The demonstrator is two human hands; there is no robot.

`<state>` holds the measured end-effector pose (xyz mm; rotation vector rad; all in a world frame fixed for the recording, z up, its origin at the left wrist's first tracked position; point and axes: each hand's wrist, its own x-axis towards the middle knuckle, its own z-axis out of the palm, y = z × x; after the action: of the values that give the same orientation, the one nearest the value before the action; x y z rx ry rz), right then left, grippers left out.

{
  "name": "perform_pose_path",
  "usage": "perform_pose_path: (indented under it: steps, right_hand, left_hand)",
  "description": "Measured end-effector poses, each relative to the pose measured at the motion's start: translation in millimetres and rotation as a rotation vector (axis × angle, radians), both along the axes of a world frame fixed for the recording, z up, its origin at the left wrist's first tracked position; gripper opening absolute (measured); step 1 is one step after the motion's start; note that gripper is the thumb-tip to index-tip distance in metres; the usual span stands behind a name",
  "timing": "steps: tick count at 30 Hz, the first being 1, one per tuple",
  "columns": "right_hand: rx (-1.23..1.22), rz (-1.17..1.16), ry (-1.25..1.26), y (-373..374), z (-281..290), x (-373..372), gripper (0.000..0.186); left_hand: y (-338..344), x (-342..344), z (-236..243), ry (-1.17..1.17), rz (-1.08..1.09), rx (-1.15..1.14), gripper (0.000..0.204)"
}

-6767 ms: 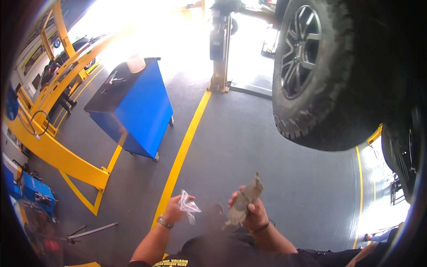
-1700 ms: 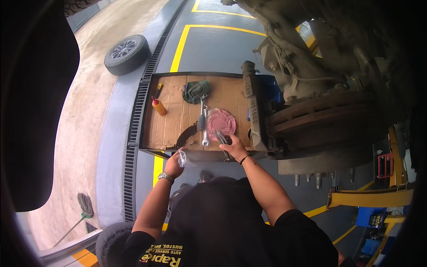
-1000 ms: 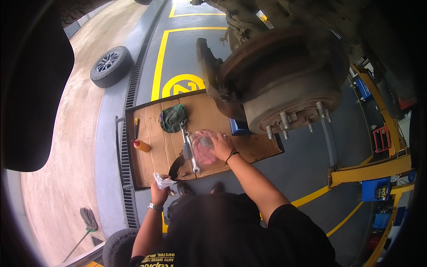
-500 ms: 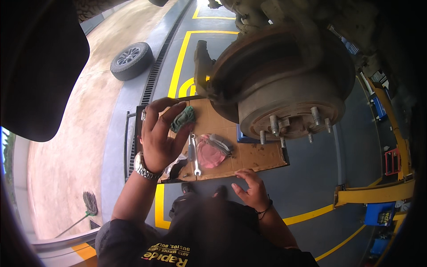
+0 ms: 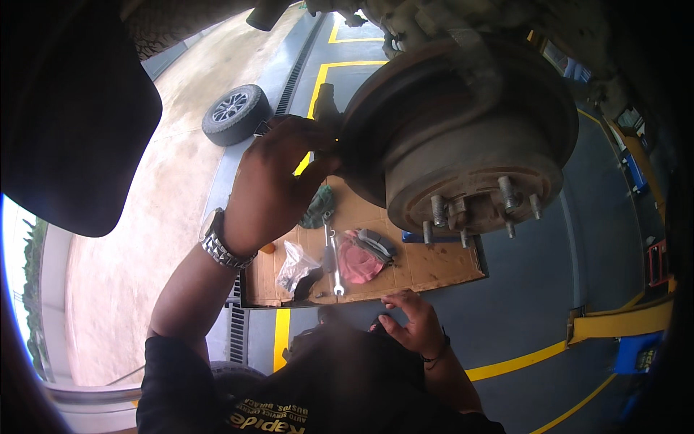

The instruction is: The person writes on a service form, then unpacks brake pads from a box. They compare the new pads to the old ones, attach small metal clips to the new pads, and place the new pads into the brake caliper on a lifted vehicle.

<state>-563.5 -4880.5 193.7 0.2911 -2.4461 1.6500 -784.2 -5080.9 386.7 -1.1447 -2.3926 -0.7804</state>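
At the left edge of the worn brake disc [image 5: 473, 155], my left hand [image 5: 278, 181] reaches up with fingers and thumb closed about the lower part of the brake caliper bracket [image 5: 327, 105]. Its fingertips are partly in shadow, so anything small between them is hidden. My right hand [image 5: 416, 324] hovers low, by the near edge of the cardboard [image 5: 434, 271], fingers loosely curved and apart with nothing in them. On the cardboard lie a green rag [image 5: 316, 208], wrenches [image 5: 337, 271], a pink cloth [image 5: 358, 264] and brake pads [image 5: 377, 246] on that cloth.
Wheel studs [image 5: 508, 194] stick out of the hub toward me. A clear plastic bag [image 5: 295, 266] lies at the cardboard's left. A loose wheel [image 5: 236, 114] rests on the floor at far left, beside a drain grate [image 5: 293, 76]. A yellow lift arm [image 5: 622, 322] stands at right.
My left hand has risen from above the green rag to the caliper bracket at the disc's edge. My right hand has barely moved. The view has shifted slightly.
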Motion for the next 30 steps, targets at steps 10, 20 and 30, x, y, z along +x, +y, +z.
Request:
perform_pose_path:
  steps: [10, 20, 30]
  right_hand:
    - [0.449, -0.207, 0.554, -11, 102, -36, 0.029]
    - [1.036, -0.555, 0.732, -38, 167, -144, 0.022]
    - [1.113, -0.746, 0.517, -60, 174, -143, 0.015]
  left_hand:
    - [5, -5, -23, 0.173, -0.095, 0.203, 0.015]
    - [-1, -51, -13, 0.165, -0.457, 0.179, 0.024]
    - [1, -54, -22, 0.143, -0.500, 0.302, 0.023]
